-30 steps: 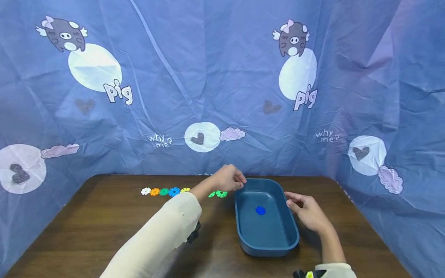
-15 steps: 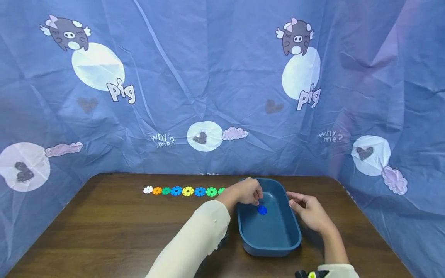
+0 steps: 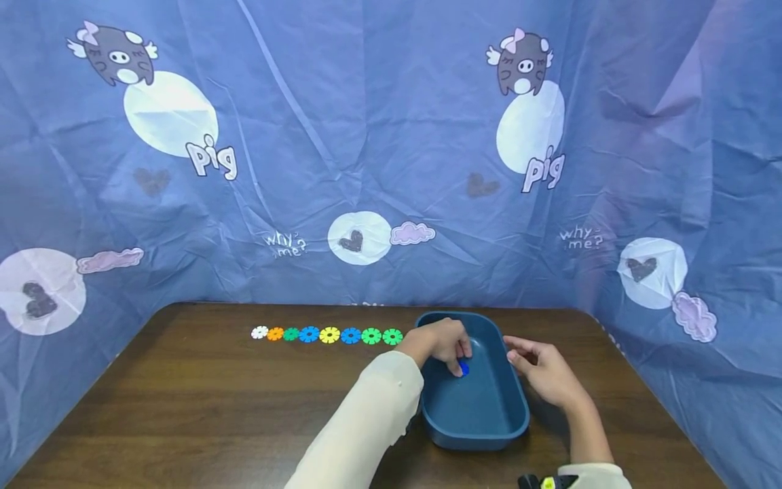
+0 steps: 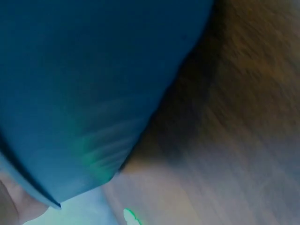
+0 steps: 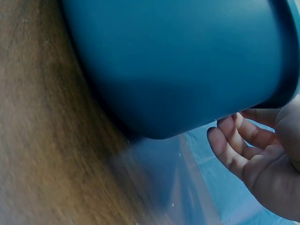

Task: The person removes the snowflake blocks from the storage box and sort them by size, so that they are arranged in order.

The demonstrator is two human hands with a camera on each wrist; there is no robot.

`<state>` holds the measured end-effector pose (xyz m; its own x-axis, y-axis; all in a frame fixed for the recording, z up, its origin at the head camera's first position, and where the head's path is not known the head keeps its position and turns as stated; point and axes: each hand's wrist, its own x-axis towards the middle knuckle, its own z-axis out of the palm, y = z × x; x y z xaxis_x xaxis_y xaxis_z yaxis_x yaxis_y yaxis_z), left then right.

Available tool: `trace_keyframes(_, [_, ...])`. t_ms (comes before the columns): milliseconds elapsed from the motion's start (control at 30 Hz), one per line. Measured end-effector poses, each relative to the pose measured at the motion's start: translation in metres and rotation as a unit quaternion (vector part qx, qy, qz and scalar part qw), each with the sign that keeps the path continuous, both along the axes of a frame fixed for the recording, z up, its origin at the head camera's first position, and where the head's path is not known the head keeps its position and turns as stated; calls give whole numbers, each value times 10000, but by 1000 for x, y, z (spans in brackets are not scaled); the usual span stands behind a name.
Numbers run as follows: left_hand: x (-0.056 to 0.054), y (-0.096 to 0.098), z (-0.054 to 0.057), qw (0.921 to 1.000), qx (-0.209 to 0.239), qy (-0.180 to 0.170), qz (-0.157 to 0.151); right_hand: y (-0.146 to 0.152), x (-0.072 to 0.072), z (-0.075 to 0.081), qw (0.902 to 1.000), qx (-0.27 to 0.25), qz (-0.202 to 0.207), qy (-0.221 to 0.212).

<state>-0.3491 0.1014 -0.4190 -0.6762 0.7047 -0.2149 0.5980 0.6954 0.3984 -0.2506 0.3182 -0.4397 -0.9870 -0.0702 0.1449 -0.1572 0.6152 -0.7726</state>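
A blue plastic bin [image 3: 476, 443] stands on the table, right of the middle. My left hand [image 3: 441, 339] reaches down into it over the left rim, with fingers curled and thumb pressed against a dark blue flower-shaped disc [image 3: 465, 369], partly covered by the thumb. In the left wrist view, part of that hand [image 4: 18, 201] shows behind the bin's wall [image 4: 84, 93]. My right hand [image 3: 546, 372] is at the bin's right side, loosely bent fingers at the outer wall. The right wrist view shows the fingertips of this hand [image 5: 262, 154] right at the bin's wall [image 5: 178, 70].
Left of the bin, near the back edge of the wooden table [image 3: 183, 401], several flower-shaped discs lie in a row, from a white disc [image 3: 259, 333] to a green disc [image 3: 392, 337]. A blue printed cloth [image 3: 379, 136] hangs behind the table.
My left hand has moved right from the bin's left rim, then down into the bin onto the dark blue disc. The whole row of discs is now uncovered. My right hand stays by the bin.
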Motion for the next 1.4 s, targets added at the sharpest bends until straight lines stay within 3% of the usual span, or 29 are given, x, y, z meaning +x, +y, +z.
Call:
trace_keyframes(367, [2,4,-7,9998,60,-117,171,1,0,-1,10000,-73,24,-19])
trace_keyframes(500, [1,1,-2,9997,111,-185,69,-1,0,0,9999,-97,29,-42])
trace_keyframes(600, [-1,-3,6,9980,324,-533,-68,-1,0,1,9999,-111,18,-27])
trace_keyframes(767, [-4,-13,23,9846,1016,-1422,-57,-2,2,1,10000,-75,8,-14])
trace_keyframes(900, [-6,-24,36,9698,1605,-1832,96,-2,1,1,10000,-15,-49,-41])
trace_keyframes(1067, [-11,-44,51,9543,2113,-2098,232,-1,2,0,10000,-37,-16,-28])
trace_keyframes(1400, [-28,-110,66,9427,2440,-2116,841,0,1,0,10000,-66,7,-58])
